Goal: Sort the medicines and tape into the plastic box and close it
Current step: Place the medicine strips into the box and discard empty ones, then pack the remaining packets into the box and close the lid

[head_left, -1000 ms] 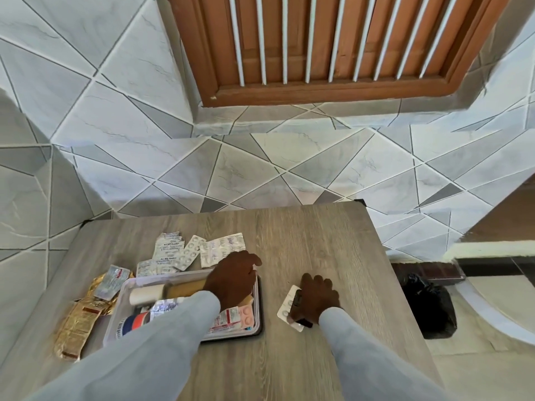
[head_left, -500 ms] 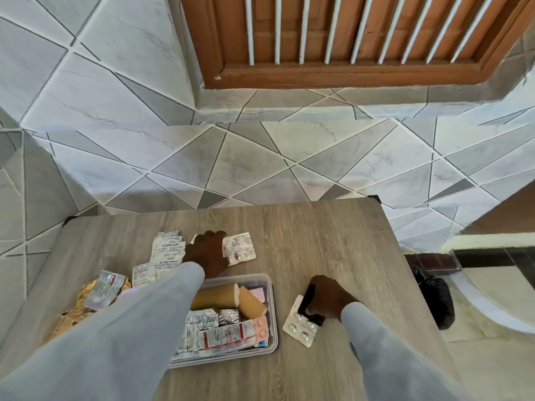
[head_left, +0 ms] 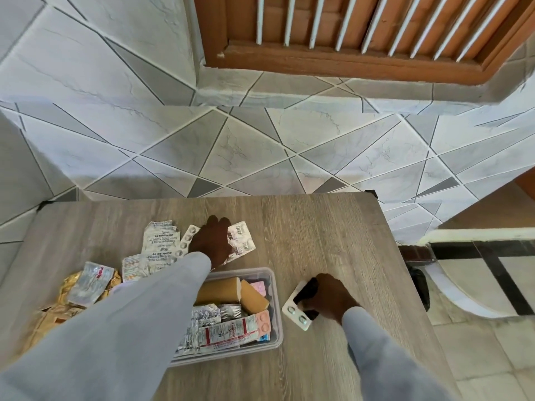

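Observation:
A clear plastic box (head_left: 275,290) stands open on the wooden table (head_left: 318,227). It holds two tan tape rolls (head_left: 220,290), blister strips (head_left: 228,332) and a pink pack. My left hand (head_left: 212,241) reaches past the box's far side and lies on white and silver blister packs (head_left: 241,240) spread on the table; whether it grips one is not clear. To the right of the box, my right hand (head_left: 330,298) presses fingers on a white blister strip (head_left: 298,314) lying flat. More strips (head_left: 159,241) lie left of my left hand.
Gold foil packs (head_left: 72,287) and a silver sachet (head_left: 89,282) lie at the table's left. A tiled wall rises behind the table, with a wooden slatted window above. A dark bag (head_left: 419,285) sits on the floor off the table's right edge.
My left hand left the box and moved forward onto the blister packs behind it. The right hand stayed on the white strip. The camera view tilted and shifted.

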### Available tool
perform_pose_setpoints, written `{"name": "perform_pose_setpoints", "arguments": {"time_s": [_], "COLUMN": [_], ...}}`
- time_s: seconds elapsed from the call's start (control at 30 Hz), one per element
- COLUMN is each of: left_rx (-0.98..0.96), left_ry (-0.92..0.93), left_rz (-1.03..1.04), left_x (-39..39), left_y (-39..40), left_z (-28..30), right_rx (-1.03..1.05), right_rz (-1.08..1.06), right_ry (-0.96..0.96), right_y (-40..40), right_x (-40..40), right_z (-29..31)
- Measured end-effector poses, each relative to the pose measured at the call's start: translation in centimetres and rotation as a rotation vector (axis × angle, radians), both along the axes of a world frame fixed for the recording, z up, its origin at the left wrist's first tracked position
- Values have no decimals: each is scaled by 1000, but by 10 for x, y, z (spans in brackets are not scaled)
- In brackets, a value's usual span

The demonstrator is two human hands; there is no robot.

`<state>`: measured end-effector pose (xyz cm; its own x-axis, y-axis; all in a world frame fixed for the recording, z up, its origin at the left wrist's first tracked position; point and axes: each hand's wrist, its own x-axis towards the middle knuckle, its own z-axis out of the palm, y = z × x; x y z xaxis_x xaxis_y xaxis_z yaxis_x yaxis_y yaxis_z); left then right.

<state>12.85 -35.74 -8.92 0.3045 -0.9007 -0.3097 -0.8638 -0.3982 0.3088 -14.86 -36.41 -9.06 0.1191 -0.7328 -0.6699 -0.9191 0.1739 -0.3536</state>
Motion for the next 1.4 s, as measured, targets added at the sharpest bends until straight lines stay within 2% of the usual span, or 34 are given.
{"name": "perform_pose_setpoints", "arguments": {"time_s": [0.1,0.2,0.27,0.3,0.4,0.5,0.6,0.67,0.73,0.8,0.87,0.93,1.0,1.03,1.13,1.23,1.3,1.4], "left_rx": [-186,-405,-484,-464,-254,-151,-71,-97,-170,-208,-229,-262,-343,-361,-427,-443,-266,12], "left_ry": [237,320,318,307,289,218,218,96,-132,-273,-328,-354,-242,-127,-30,81,76,105], "left_rz": [112,326,369,315,98,22,9,-39,-128,-194,-228,-262,-270,-225,-72,249,457,593], "left_x": [8,19,23,24,16,5,-10,-14,-18,-17,-18,-16,-5,8,42,108,157,200], "left_y": [11,31,53,67,113,147,168,178,187,193,197,197,199,203,218,252,276,297], "left_z": [19,50,69,76,81,70,58,49,42,39,39,44,48,50,54,48,36,21], "right_rx": [-108,-262,-233,-186,-141,-154,-290,-456,-617,-704,-748,-689,-687,-675,-676,-730,-697,-584], "right_rz": [-128,-252,-189,-112,196,289,420,557,690,757,755,758,750,745,679,567,513,476], "right_ry": [-215,-454,-603,-631,-556,-511,-363,-213,-41,85,130,149,153,169,220,112,-93,-378], "right_y": [-13,-20,-13,-5,30,67,94,103,109,111,112,111,112,114,111,116,127,150], "right_x": [-11,-8,5,16,48,65,69,70,73,76,80,85,92,100,112,146,184,248], "right_z": [10,43,68,78,81,62,40,30,29,31,27,28,30,34,55,78,80,72]}}
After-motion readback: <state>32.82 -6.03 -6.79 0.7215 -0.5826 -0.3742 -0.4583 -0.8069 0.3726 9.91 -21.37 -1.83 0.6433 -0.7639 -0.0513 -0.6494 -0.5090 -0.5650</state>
